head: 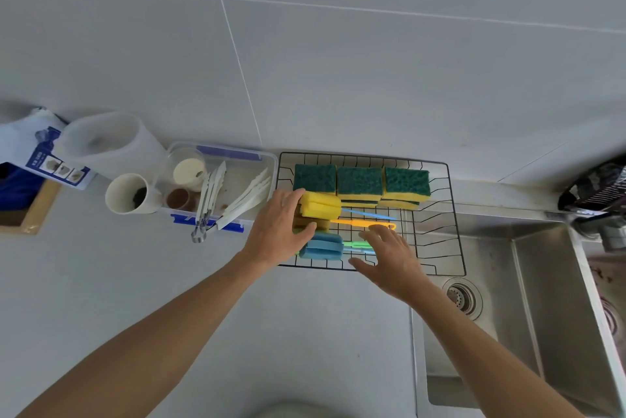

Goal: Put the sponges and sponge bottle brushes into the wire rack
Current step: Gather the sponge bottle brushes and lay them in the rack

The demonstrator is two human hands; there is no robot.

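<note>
Two bare forearms reach forward over the pale grey surface (169, 282) toward a black wire rack (454, 214) that sits partly on the surface and partly over the near-left corner of a steel sink (542, 282). The right hand (389, 262) hovers open and flat over the rack's near edge, fingers spread, its fingertips at the handles of the brushes, holding nothing. The left hand (277, 228) is open too, its palm and fingers pressed against the left ends of the sponge bottle brushes, gripping none of them. These brushes lie side by side in the left part of the rack with their foam heads to the left and thin handles pointing right: a blue brush head (321, 246) nearest, with a green handle (355, 244) beside it, then an orange brush (366, 224) whose head is largely hidden by the left hand, then a yellow brush head (320, 205) with a pale blue handle (369, 214). Behind them, along the far side of the rack, three stacks of green-topped yellow sponges (360, 182) stand in a row, touching one another. Left of the rack, just beside it, a clear plastic container (237, 153) with blue clips holds tongs (206, 201) and small cups. Further left stand a white cup (127, 194) and a larger translucent tub (111, 143). A grey tiled wall (338, 45) rises behind everything.
</note>
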